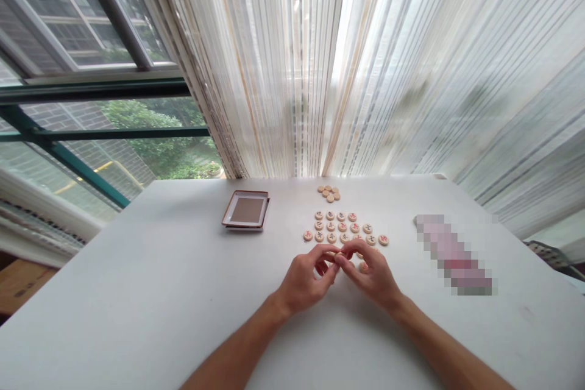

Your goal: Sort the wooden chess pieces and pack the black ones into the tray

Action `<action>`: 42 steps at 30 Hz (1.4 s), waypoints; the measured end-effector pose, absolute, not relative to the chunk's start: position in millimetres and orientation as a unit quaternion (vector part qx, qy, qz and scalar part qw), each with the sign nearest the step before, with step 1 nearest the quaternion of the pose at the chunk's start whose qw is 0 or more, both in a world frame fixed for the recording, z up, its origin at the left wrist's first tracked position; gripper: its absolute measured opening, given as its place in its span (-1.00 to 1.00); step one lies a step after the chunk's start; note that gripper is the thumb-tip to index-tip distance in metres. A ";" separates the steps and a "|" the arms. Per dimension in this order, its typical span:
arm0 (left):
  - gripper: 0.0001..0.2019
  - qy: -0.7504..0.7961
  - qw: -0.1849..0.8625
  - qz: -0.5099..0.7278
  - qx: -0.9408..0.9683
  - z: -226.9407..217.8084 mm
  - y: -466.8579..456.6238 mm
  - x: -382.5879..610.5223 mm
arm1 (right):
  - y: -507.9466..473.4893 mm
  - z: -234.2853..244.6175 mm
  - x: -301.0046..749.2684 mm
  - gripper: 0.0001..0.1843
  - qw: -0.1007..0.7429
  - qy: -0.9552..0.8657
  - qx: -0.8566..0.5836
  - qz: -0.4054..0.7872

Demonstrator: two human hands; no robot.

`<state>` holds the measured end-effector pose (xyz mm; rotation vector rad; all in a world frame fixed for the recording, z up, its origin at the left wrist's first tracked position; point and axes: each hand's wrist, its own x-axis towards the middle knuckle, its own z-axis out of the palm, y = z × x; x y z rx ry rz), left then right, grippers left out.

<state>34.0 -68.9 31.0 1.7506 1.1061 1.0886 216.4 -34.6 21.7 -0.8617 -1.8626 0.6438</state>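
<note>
My left hand [304, 277] and my right hand [372, 274] meet above the white table, their thumbs and forefingers pinched together. Between the fingertips is a small pale round Chinese chess piece [339, 255], mostly covered. Just beyond my hands, rows of wooden Chinese chess pieces [343, 227] lie with red or black characters facing up. One red-marked piece [364, 267] sits beside my right fingers, and others close by are partly hidden behind that hand.
Toward the back edge lies a loose cluster of several plain-faced pieces [330, 198]. An open shallow box [247, 210] rests at the back left of the white table [159, 292]. A pixelated long pinkish item [452, 256] lies to the right. Striped curtains [301, 73] hang behind.
</note>
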 end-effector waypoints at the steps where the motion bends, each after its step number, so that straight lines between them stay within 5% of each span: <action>1: -0.71 0.436 0.383 0.426 0.694 30.4 -69.0 33.9 | -34.6 22.3 216.3 -0.91 0.475 -0.762 -0.355 0.262; 20: -0.66 0.422 0.478 0.464 0.614 28.8 -63.0 35.1 | -36.3 23.8 216.8 -0.81 0.480 -0.762 -0.311 0.303; 42: -0.72 0.437 0.399 0.424 0.686 30.6 -66.4 33.3 | -34.5 23.6 216.2 -0.93 0.483 -0.752 -0.340 0.293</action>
